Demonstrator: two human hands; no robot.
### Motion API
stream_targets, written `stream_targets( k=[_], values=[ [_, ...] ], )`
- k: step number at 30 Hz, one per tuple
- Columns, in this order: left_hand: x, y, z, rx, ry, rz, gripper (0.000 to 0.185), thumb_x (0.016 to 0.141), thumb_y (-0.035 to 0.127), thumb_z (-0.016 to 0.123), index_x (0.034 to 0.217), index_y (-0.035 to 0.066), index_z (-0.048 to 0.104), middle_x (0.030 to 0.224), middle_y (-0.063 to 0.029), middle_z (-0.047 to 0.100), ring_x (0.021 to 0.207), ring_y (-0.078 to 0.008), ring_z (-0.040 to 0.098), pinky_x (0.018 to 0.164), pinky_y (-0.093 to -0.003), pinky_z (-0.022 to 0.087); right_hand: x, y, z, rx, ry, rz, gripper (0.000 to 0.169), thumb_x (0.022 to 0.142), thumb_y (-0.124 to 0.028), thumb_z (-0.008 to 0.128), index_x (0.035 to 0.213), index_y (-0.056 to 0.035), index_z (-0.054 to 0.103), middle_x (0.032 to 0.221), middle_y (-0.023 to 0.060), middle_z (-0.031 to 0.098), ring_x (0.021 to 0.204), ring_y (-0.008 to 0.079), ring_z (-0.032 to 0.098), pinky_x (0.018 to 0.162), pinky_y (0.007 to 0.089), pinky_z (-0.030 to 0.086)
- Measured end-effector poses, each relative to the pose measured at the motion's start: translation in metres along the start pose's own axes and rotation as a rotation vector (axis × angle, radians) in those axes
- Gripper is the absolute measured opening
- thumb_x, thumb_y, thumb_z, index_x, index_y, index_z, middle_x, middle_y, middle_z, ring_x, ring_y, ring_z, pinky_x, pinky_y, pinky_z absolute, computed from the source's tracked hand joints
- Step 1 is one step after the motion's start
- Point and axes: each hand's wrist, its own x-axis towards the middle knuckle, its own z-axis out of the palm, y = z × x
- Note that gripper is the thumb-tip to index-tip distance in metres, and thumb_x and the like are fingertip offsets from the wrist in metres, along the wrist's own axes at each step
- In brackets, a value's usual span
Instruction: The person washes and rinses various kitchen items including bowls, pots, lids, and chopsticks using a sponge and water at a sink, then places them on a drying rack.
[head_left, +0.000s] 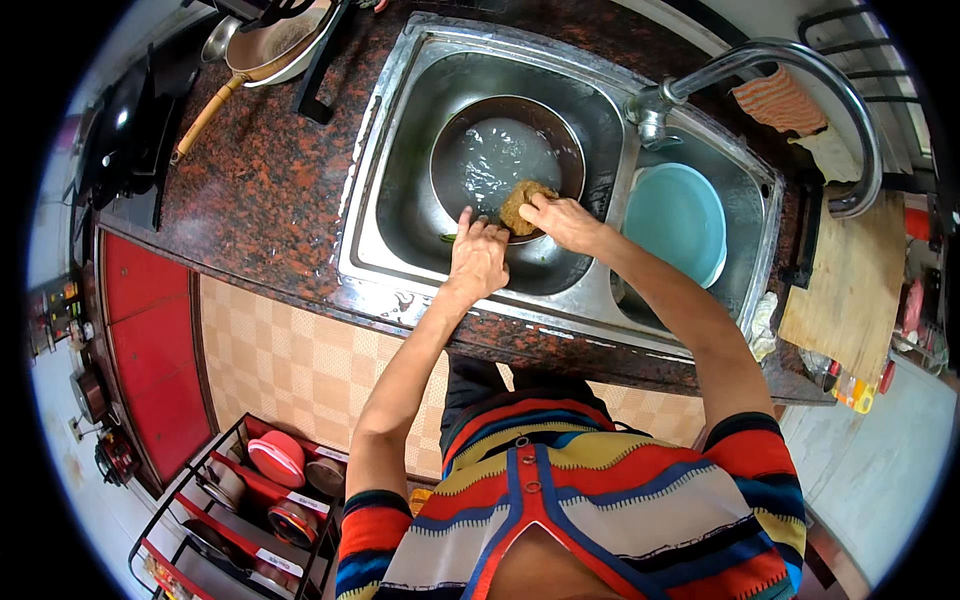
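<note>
A round metal pot (444, 159) with cloudy water in it stands in the larger, left basin of a steel double sink (401, 187). My right hand (562, 221) holds a brown scrubbing pad (525, 202) against the pot's near right inner wall. My left hand (480, 255) lies on the pot's near rim, its fingertips over the edge; whether it grips the rim I cannot tell. A bit of green (448, 238) shows beside the pot, left of my left hand. A light blue plastic basin (675, 217) sits in the smaller, right basin.
The curved faucet (787, 52) arches over the sink's right side. A wooden-handled pan (281, 45) and a gas stove (124, 150) are at the left. Cloths (780, 101) and a wooden cutting board (847, 277) lie right. A rack (247, 510) with lids stands behind, at lower left.
</note>
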Motion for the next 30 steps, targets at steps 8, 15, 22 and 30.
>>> stream_targets(
  k=[8, 15, 22, 30],
  values=[
    [0.041, -0.030, -0.016, -0.115, 0.093, 0.029, 0.026, 0.075, 0.033, 0.063, 0.069, 0.008, 0.060, 0.066, -0.0093, 0.061, 0.064, -0.0251, 0.060, 0.067, -0.0372, 0.043, 0.031, 0.000, -0.056, 0.019, -0.100, 0.025, 0.034, 0.070, 0.004, 0.057, 0.100, -0.0089, 0.046, 0.094, 0.0175, 0.055, 0.083, 0.0387, 0.059, 0.066, 0.0455, 0.049],
    [0.048, -0.041, -0.047, -0.350, 0.175, -0.185, 0.031, 0.078, 0.039, 0.059, 0.075, 0.009, 0.066, 0.065, -0.0146, 0.060, 0.065, -0.0323, 0.059, 0.063, -0.0406, 0.042, 0.069, 0.000, -0.104, 0.012, -0.139, -0.036, 0.037, 0.067, 0.006, 0.057, 0.100, -0.0078, 0.047, 0.099, 0.0142, 0.057, 0.091, 0.0344, 0.058, 0.074, 0.0433, 0.048],
    [0.060, -0.041, -0.056, -0.526, 0.252, -0.436, 0.035, 0.075, 0.043, 0.062, 0.075, 0.008, 0.065, 0.058, -0.0153, 0.056, 0.060, -0.0328, 0.057, 0.055, -0.0409, 0.041, 0.093, 0.001, -0.128, -0.108, -0.049, -0.066, 0.050, 0.057, 0.005, 0.069, 0.100, -0.0062, 0.045, 0.106, 0.0101, 0.051, 0.101, 0.0313, 0.053, 0.079, 0.0403, 0.048],
    [0.066, -0.030, -0.072, -0.781, 0.158, -0.757, 0.033, 0.078, 0.039, 0.059, 0.082, 0.007, 0.066, 0.075, -0.0195, 0.062, 0.076, -0.0361, 0.059, 0.068, -0.0409, 0.042, 0.081, 0.006, -0.127, 0.030, 0.599, -0.004, 0.033, 0.064, -0.003, 0.067, 0.085, -0.0001, 0.043, 0.091, 0.0117, 0.042, 0.086, 0.0319, 0.049, 0.072, 0.0391, 0.043]
  ],
)
